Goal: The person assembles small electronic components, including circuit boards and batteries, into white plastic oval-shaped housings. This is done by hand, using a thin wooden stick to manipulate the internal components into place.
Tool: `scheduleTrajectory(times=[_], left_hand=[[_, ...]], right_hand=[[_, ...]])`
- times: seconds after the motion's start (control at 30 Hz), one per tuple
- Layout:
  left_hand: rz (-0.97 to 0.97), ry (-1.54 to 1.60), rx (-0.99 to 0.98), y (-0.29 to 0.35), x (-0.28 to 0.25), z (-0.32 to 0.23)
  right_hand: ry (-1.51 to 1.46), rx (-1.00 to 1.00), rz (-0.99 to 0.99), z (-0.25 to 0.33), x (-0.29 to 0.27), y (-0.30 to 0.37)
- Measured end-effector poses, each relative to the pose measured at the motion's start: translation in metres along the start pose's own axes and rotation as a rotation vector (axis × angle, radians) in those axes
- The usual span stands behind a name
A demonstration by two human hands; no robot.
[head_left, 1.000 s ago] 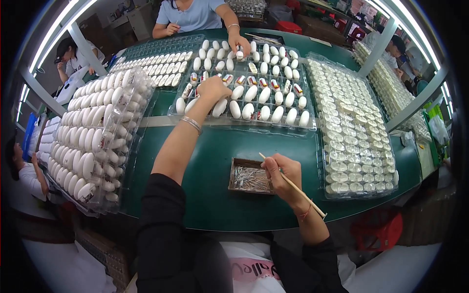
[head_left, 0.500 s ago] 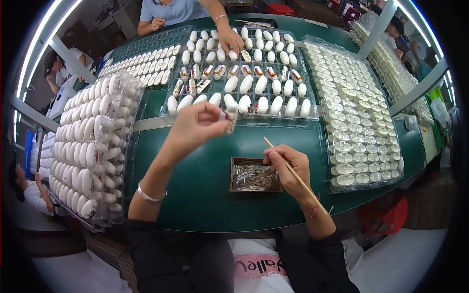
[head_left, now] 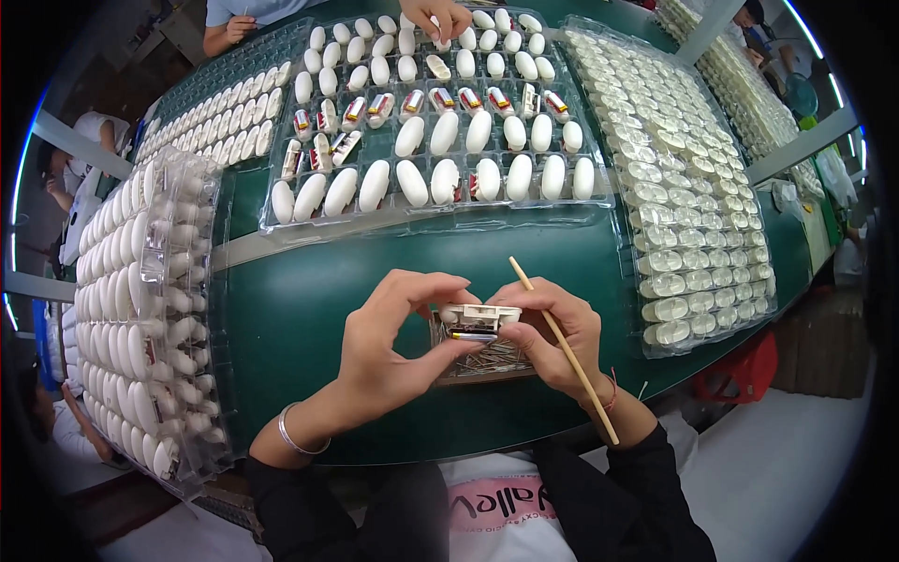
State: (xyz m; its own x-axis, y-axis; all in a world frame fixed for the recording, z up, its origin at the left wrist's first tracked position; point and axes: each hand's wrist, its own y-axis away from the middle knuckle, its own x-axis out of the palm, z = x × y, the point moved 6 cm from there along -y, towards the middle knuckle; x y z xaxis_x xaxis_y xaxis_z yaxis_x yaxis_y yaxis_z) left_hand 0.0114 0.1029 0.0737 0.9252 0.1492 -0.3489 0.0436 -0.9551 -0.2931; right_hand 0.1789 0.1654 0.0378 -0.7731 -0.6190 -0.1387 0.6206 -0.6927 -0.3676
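Observation:
Between the fingertips of my left hand (head_left: pixel 379 342) is a white oval casing (head_left: pixel 468 310), its open side showing dark inner parts and a shiny cylinder like a small battery. My right hand (head_left: pixel 562 328) pinches the casing's other end with thumb and fingers. A thin wooden stick (head_left: pixel 573 363) also lies in that right hand, slanting down across the palm towards the wrist. Just below the casing sits a shallow brown box (head_left: pixel 487 377) of thin metal pins (head_left: pixel 501 359), partly hidden by my hands.
Ahead, a clear plastic tray (head_left: pixel 412 220) holds rows of white oval casings, some opened side up. Stacked trays of casings (head_left: pixel 117 309) stand left, stacked clear trays (head_left: pixel 693 253) right. Across the green table (head_left: pixel 290 318), a co-worker's hand (head_left: pixel 438 17) reaches over the far rows. A red stool (head_left: pixel 740 370) is lower right.
My left hand has come down and towards me from the tray with the casing. My right hand, still with the stick, now grips the casing too. The view has shifted slightly.

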Motion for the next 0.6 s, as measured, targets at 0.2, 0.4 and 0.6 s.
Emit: scheduleTrajectory(times=[0.2, 0.4, 0.6], left_hand=[[0.075, 0.809, -0.403, 0.005, 0.034, 0.028], [0.02, 0.752, -0.273, 0.002, 0.026, 0.022], [0.021, 0.59, -0.33, 0.032, 0.008, 0.028]], right_hand=[[-0.446, 0.176, -0.205, -0.008, 0.009, 0.014], [0.446, -0.049, 0.01, 0.026, -0.026, 0.013], [0.741, 0.031, -0.382, 0.058, -0.141, 0.032]])
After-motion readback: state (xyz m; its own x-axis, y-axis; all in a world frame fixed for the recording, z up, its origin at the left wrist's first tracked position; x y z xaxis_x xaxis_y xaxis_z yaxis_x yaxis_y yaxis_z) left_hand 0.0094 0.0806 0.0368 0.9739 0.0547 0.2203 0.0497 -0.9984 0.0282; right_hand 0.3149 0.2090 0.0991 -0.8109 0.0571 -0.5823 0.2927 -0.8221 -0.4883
